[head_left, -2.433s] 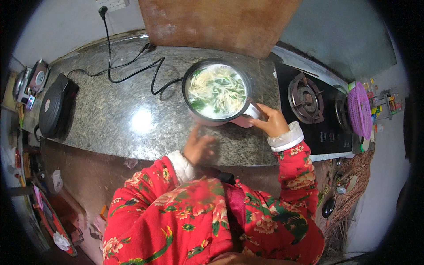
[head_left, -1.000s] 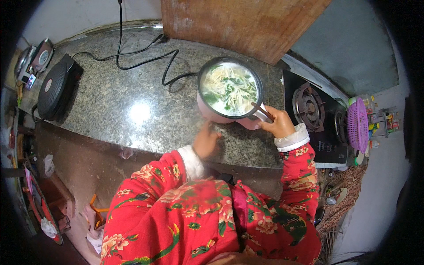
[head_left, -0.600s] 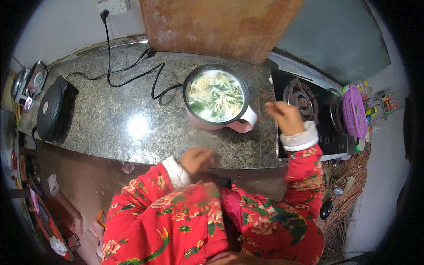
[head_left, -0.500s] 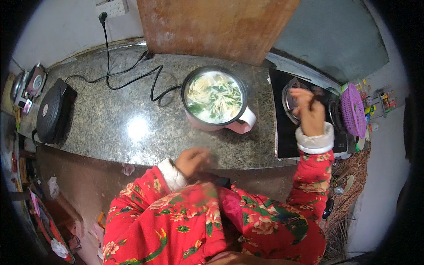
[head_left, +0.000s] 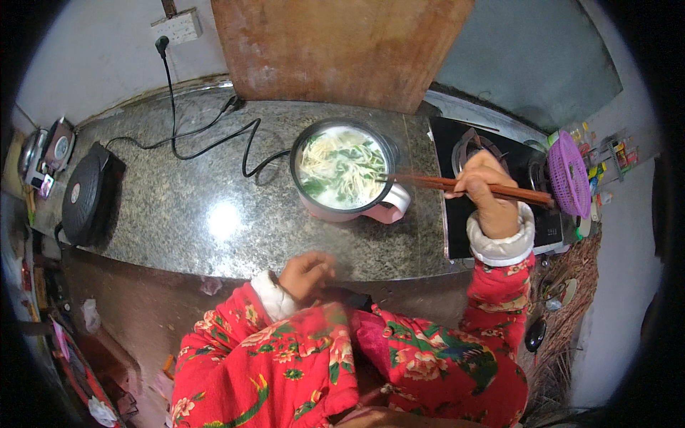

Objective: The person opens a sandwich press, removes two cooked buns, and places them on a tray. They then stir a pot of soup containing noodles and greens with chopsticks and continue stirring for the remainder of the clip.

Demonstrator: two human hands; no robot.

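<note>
My right hand is closed around a pair of brown wooden chopsticks, above the black cooktop. Their thin ends point left and reach over the rim of a pink electric cooking pot; I cannot tell whether they touch the food. Pale noodles and green leaves fill the pot in whitish liquid. The pot's white handle points toward the lower right. By the counter's front edge, my left hand has its fingers curled in, with nothing seen in it.
A black cord runs from the pot across the stone counter. Left stands a round black electric griddle. Right of the pot lies the black cooktop, with a purple plastic basket beside it. A wooden board leans behind.
My right hand, bare-fingered and blurred before, now grips the chopsticks, which extend left to the pot. My left hand stays near the counter's front edge.
</note>
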